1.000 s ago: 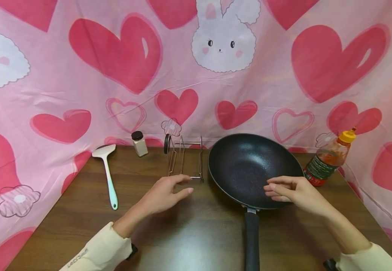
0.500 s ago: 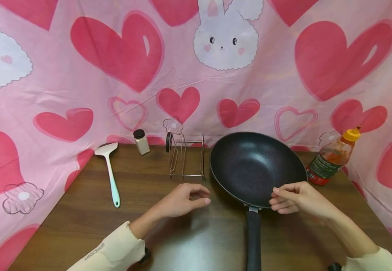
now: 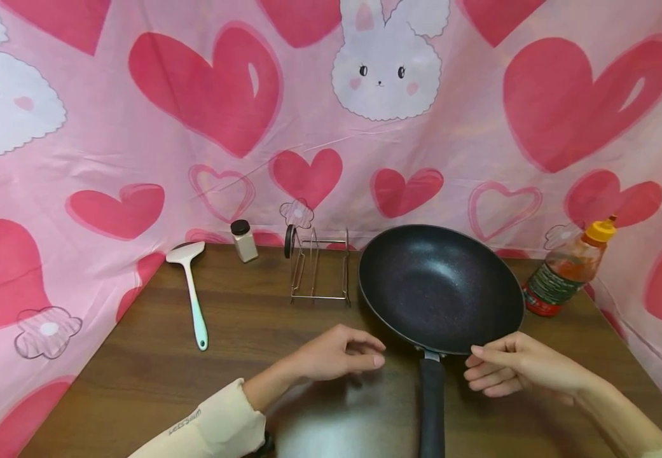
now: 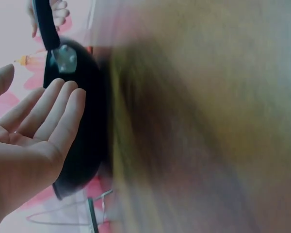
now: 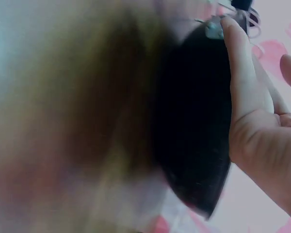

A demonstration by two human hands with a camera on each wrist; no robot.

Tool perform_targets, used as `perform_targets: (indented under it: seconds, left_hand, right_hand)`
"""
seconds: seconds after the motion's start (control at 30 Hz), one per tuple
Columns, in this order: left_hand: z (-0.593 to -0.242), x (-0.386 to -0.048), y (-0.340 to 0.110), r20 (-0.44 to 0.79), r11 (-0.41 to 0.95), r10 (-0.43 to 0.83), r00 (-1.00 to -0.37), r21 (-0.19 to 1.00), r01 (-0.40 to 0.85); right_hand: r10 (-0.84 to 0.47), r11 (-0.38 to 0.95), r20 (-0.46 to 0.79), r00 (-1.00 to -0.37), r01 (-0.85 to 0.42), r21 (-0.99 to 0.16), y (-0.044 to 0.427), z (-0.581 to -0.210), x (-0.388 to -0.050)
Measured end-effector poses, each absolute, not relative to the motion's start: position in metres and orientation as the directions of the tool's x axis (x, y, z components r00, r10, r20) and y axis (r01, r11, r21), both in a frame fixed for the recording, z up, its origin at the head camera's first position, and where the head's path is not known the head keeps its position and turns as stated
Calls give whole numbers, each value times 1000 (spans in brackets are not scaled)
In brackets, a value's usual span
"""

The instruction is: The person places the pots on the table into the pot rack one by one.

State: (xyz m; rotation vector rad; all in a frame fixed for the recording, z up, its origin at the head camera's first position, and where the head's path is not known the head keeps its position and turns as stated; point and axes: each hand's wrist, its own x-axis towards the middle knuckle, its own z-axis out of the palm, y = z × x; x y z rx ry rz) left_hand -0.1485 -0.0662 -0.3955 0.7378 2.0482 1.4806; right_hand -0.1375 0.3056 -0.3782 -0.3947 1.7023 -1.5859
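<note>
A black frying pan [image 3: 439,286] sits on the wooden table, its dark handle [image 3: 432,407] pointing toward me. Left of the handle hovers my left hand [image 3: 336,355], fingers loosely bent and holding nothing; the left wrist view has the same hand [image 4: 39,126] with its fingers apart from the thumb, the pan [image 4: 82,131] beyond. On the handle's other side, by the pan's near right rim, is my right hand [image 3: 519,369], relaxed and without anything in it. Whether its fingertips touch the rim I cannot tell. In the right wrist view, the pan [image 5: 194,121] fills the middle.
At the back stands a wire rack [image 3: 320,296] with a black round piece on its left. A black-capped shaker [image 3: 245,245] and a white-and-mint spatula [image 3: 194,296] are farther left. A yellow-capped sauce bottle [image 3: 562,270] stands right of the pan. Heart-patterned cloth [image 3: 210,95] hangs behind.
My left hand has moved right and nearer to me, away from the rack toward the pan handle. My right hand has come down from over the pan to its near right rim.
</note>
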Motion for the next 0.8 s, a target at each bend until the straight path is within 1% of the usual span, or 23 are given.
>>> perform_targets:
  seconds: [0.13, 0.23, 0.3, 0.4, 0.57, 0.67, 0.8]
  left_hand:
    - [-398, -142, -59, -142, 197, 700, -700, 980, -2]
    - [-400, -137, -54, -176, 170, 710, -682, 983, -76]
    - [-402, -134, -51, -186, 149, 718, -670, 982, -112]
    - [-406, -130, -45, -205, 116, 733, -649, 977, -177]
    - [-410, -124, -34, -220, 62, 773, -595, 959, -275]
    - [-413, -120, -27, -218, 42, 790, -572, 951, -305]
    - [-418, -115, -16, -234, 49, 811, -536, 941, -336]
  right_hand:
    - [-758, 82, -309, -574, 386, -919, 307, -392, -132]
    - [-797, 0, -284, -533, 471, -882, 304, -403, -130]
    - [-802, -41, -273, -532, 505, -862, 300, -409, -130]
    - [-800, -67, -274, -534, 533, -844, 293, -413, -130]
    - [-806, -105, -260, -532, 561, -821, 281, -414, -128]
    - [-820, -155, -224, -527, 582, -799, 273, -415, -128]
    - [-846, -237, -136, -515, 592, -770, 266, -422, -129]
